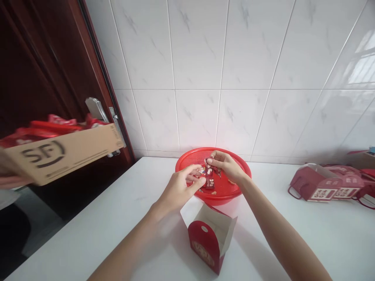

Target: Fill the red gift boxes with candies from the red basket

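Note:
A red plastic basket with several small wrapped pieces in it stands near the wall. Over its right part, my right hand pinches dark red wrapped candy between thumb and fingers. My left hand is at the basket's left side, fingers apart and curved, its thumb near the lower candy; nothing is visibly held in it. In front of the basket, an open red box with a white inside stands on the white table.
At the left, another person's hand holds a cardboard box of red packages before a dark door. Several folded red boxes lie at the right of the white table. A tiled wall rises behind.

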Motion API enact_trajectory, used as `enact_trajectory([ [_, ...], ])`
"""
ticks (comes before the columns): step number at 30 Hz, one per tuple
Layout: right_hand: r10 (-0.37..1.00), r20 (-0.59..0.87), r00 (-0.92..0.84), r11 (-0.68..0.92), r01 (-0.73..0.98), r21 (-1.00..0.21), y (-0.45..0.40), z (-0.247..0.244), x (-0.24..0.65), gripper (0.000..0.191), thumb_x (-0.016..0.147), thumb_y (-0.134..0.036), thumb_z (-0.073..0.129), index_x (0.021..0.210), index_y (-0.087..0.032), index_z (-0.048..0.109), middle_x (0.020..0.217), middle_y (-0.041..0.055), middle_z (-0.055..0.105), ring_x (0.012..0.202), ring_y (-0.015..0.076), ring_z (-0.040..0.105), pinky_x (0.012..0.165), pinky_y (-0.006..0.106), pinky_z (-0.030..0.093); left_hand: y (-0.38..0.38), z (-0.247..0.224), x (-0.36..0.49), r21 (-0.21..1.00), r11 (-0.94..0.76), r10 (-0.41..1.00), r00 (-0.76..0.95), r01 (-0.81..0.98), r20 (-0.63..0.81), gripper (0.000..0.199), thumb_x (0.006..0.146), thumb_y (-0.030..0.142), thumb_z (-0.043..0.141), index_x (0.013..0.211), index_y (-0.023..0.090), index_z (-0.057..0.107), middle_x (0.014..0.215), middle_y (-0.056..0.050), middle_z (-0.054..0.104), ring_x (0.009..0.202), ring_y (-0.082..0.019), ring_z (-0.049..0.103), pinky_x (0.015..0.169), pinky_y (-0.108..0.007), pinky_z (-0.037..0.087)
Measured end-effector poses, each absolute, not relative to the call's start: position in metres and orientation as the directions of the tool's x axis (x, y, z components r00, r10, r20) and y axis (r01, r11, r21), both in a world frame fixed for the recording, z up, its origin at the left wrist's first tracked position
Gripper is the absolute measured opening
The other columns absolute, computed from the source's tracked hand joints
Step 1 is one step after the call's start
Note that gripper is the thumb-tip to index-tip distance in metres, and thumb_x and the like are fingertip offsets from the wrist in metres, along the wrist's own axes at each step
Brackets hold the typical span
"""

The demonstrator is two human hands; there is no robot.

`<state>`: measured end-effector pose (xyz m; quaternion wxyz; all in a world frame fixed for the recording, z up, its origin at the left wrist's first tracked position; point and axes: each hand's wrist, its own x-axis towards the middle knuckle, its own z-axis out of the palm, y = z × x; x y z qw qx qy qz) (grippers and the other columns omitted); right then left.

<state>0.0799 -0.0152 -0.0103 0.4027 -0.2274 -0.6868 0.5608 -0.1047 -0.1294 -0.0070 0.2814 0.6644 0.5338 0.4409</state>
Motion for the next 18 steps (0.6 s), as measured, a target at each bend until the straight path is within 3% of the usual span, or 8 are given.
enact_trajectory([
  [4,0.84,0.32,-0.439,0.198,-0.301,-0.933,-0.036,-0.004,0.071,0.044,0.071,-0.05,0.086,0.074,-0.021,0.054,0.074,-0.0019,0.065,0.066,0.0122,0.058,0.059,0.025,0.046,-0.109,-0.006,-0.085,0.914,-0.333,0.943,0.093,0.231,0.32,0.035,0.092,0.043,0.068,0.118,0.02,0.066,0.107,-0.007,0.073,0.1,-0.024,0.072,0.085,-0.033,0.06],
  [7,0.878,0.312,-0.363,0.203,-0.309,-0.929,-0.039,-0.004,0.067,0.047,0.068,-0.054,0.088,0.068,-0.021,0.055,0.067,-0.0027,0.062,0.06,0.0113,0.054,0.055,0.025,0.045,-0.099,-0.003,-0.077,0.924,-0.356,0.934,0.093,0.14,0.346,0.028,0.09,0.041,0.07,0.104,0.017,0.066,0.097,-0.006,0.07,0.09,-0.022,0.071,0.079,-0.032,0.06],
  [12,0.92,0.296,-0.256,0.218,-0.294,-0.931,-0.033,-0.009,0.067,0.049,0.067,-0.06,0.086,0.066,-0.021,0.057,0.057,-0.0053,0.052,0.05,0.0091,0.042,0.049,0.025,0.039,-0.093,-0.007,-0.078,0.968,-0.245,0.967,0.088,0.056,0.239,0.029,0.089,0.042,0.07,0.105,0.018,0.064,0.09,-0.002,0.066,0.073,-0.016,0.067,0.073,-0.03,0.058],
  [15,0.936,0.334,-0.111,0.293,-0.277,-0.915,-0.031,-0.013,0.068,0.049,0.069,-0.063,0.083,0.07,-0.022,0.056,0.057,-0.0057,0.05,0.049,0.0094,0.04,0.049,0.026,0.037,-0.094,-0.009,-0.075,0.986,-0.166,0.984,0.064,-0.002,0.165,0.025,0.088,0.039,0.069,0.1,0.018,0.064,0.078,0.001,0.063,0.067,-0.013,0.062,0.072,-0.028,0.055],
  [18,0.894,0.443,0.06,0.447,-0.162,-0.88,-0.032,-0.016,0.068,0.046,0.079,-0.064,0.075,0.075,-0.023,0.055,0.064,-0.003,0.056,0.055,0.0125,0.049,0.054,0.028,0.043,-0.096,-0.008,-0.067,0.994,-0.093,0.99,0.103,-0.064,0.099,0.024,0.085,0.039,0.071,0.097,0.019,0.065,0.074,0.002,0.061,0.063,-0.012,0.058,0.068,-0.027,0.053],
])
